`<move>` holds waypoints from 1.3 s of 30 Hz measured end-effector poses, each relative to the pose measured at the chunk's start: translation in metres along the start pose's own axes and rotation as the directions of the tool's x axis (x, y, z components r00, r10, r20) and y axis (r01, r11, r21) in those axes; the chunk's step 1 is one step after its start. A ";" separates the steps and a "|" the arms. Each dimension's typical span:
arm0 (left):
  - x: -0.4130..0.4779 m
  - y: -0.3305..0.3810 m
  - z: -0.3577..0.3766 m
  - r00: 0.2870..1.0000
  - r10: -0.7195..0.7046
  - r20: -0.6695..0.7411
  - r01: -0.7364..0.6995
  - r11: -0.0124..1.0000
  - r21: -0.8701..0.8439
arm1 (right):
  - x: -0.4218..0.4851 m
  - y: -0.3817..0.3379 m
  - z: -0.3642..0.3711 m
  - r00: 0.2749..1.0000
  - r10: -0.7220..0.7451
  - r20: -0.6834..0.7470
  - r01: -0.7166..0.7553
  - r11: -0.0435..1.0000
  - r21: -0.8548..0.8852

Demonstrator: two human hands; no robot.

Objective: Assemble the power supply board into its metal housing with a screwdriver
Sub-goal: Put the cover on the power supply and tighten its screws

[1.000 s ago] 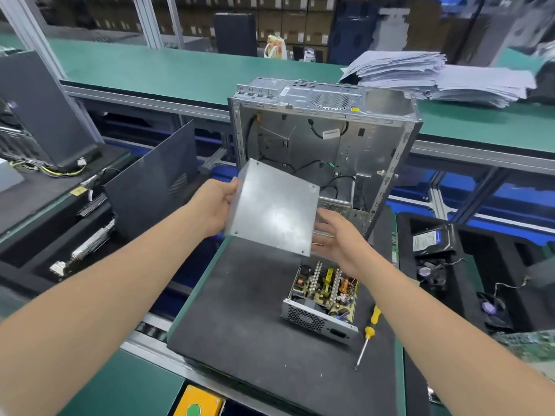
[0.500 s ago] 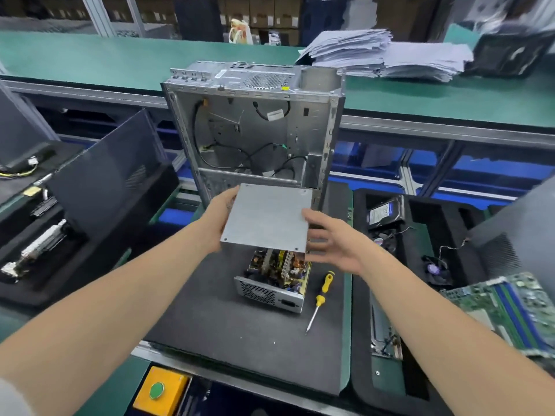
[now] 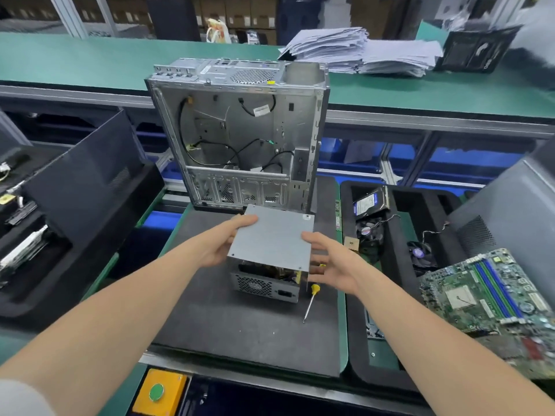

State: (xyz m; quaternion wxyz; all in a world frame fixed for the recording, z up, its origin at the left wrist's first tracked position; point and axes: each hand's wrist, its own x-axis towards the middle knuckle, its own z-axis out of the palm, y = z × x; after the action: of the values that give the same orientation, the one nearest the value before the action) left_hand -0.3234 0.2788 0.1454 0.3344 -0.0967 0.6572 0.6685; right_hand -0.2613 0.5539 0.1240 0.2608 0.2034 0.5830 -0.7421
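Lid-fitting looks like the step in hand — the left hand (image 3: 220, 247) pinches the metal cover (image 3: 273, 241) by its left edge, holding it over the power supply (image 3: 265, 285) on the black mat (image 3: 225, 325). The right hand (image 3: 333, 262) is spread and relaxed at the cover's right edge. Next, likely — seat the cover square, then reach for the screwdriver (image 3: 310, 301) lying just beside.

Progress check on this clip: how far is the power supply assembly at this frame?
Done: the board sits inside the housing on the mat. In hand: the left hand holds the metal cover over the housing, not fully seated; the right hand is open at its right edge. Left: seat the cover and drive screws; the screwdriver lies untouched on the mat.
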 end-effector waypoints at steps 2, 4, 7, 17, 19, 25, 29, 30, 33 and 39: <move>0.005 -0.005 -0.006 0.999 -0.018 0.036 0.018 1.000 -0.006 | 0.005 0.006 0.004 1.000 0.002 -0.023 -0.002 1.000 0.006; 0.010 -0.014 -0.011 0.997 -0.031 0.064 0.032 0.999 -0.012 | 0.008 0.012 0.006 0.999 0.006 -0.044 -0.007 1.000 -0.006; 0.016 -0.025 -0.019 0.997 -0.031 0.067 0.033 0.999 -0.023 | 0.011 0.020 0.012 0.997 0.010 -0.074 -0.010 1.000 -0.002; 0.032 -0.037 -0.024 0.997 -0.003 0.076 0.000 0.999 0.040 | 0.015 0.030 0.012 0.992 -0.020 -0.123 0.019 1.000 -0.007; 0.034 -0.038 -0.028 0.997 -0.027 0.079 0.024 0.999 0.041 | 0.015 0.030 0.015 0.992 -0.023 -0.126 0.020 1.000 -0.020; 0.036 -0.037 -0.022 0.995 -0.057 0.082 0.057 0.998 0.007 | 0.013 0.028 0.018 0.989 -0.053 -0.138 0.046 0.997 -0.055; 0.038 -0.037 -0.013 0.991 -0.095 0.096 0.097 0.995 -0.021 | 0.013 0.029 0.016 0.987 -0.056 -0.152 0.043 0.995 -0.087; 0.038 -0.037 -0.012 0.990 -0.099 0.102 0.102 0.995 -0.025 | 0.012 0.029 0.015 0.987 -0.056 -0.152 0.043 0.995 -0.089; 0.038 -0.038 -0.013 0.991 -0.098 0.091 0.102 0.994 -0.040 | 0.012 0.028 0.017 0.988 -0.045 -0.150 0.032 0.996 -0.088; 0.039 -0.033 -0.012 0.993 -0.114 0.043 0.115 0.993 -0.037 | 0.012 0.027 0.020 0.986 -0.029 -0.166 0.019 0.998 -0.059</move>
State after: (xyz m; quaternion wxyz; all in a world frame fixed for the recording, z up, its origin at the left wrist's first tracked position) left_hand -0.3379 0.2776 0.0950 0.3836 -0.1271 0.6303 0.6629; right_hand -0.2538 0.5280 0.1007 0.2081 0.2500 0.6263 -0.7085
